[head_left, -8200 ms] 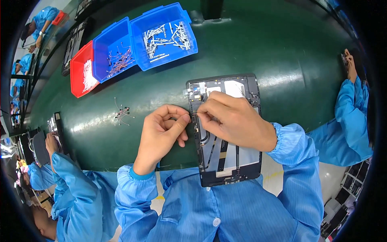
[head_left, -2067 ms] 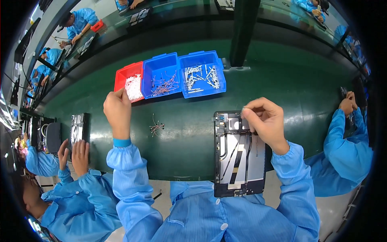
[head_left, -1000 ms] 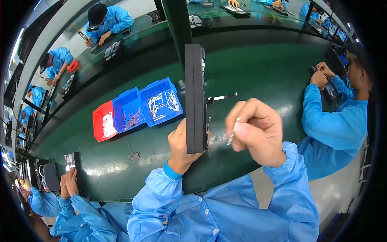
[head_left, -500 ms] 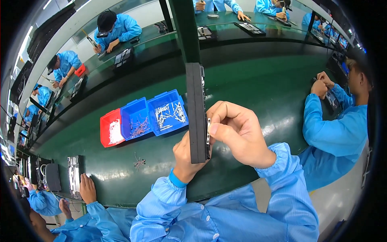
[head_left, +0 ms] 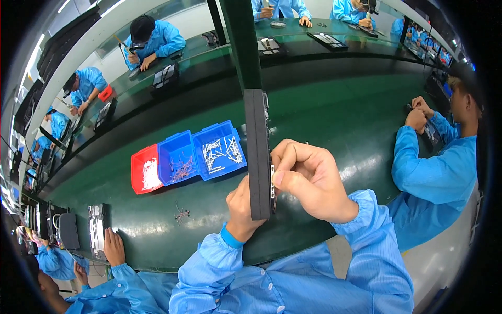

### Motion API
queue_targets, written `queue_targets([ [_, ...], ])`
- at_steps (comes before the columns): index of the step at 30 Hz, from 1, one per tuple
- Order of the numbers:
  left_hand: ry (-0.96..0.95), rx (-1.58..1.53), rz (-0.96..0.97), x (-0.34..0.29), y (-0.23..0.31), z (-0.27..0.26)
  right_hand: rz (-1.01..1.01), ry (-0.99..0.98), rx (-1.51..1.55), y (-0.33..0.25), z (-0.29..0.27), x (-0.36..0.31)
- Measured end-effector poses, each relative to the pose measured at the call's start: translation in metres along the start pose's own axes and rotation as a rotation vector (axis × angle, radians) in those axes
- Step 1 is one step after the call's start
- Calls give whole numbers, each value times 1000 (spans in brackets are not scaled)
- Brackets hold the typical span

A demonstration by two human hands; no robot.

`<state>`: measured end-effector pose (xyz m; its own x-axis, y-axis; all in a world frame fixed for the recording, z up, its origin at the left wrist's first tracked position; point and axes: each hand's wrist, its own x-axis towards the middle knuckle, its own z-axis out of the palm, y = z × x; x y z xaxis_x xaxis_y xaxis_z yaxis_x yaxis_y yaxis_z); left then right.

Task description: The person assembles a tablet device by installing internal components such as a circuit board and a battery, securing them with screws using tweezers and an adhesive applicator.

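Observation:
My left hand (head_left: 240, 210) is closed around a long, flat black housing (head_left: 257, 157) and holds it upright on its narrow side above the green table. The housing partly hides my left fingers. My right hand (head_left: 311, 180) is at the housing's right face, with thumb and forefinger pinched together. Under the thumb tip, a narrow white strip (head_left: 272, 189) with dark dots lies along that face. The curled fingers cover its upper end. Small fittings show along the upper right edge of the housing, whose right face is seen almost edge-on.
Left of the housing stand a blue bin (head_left: 242, 166) of white strips, a blue bin (head_left: 180, 135) of thin wires and a red bin (head_left: 134, 170) of white pieces. Loose wires (head_left: 181, 214) lie nearer me. Co-workers sit at both sides. A green post (head_left: 241, 47) rises beyond the housing.
The housing and both my hands have shifted slightly down and to the right in the picture. My grips look the same. Across the table, a co-worker's hands have moved.

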<state>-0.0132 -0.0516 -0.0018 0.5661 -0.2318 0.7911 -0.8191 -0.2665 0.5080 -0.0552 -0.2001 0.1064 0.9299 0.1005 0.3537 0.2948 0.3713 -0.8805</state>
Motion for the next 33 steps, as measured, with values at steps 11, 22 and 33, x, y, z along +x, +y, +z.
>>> queue_targets([
  [11,-36,42,18,-1,4,-4,35,-2,-41,-6,0,0],
  [22,-50,98,37,-4,0,-3,137,33,56,-9,0,2],
  [33,-32,166,68,4,10,-2,180,39,47,-9,-2,1],
])
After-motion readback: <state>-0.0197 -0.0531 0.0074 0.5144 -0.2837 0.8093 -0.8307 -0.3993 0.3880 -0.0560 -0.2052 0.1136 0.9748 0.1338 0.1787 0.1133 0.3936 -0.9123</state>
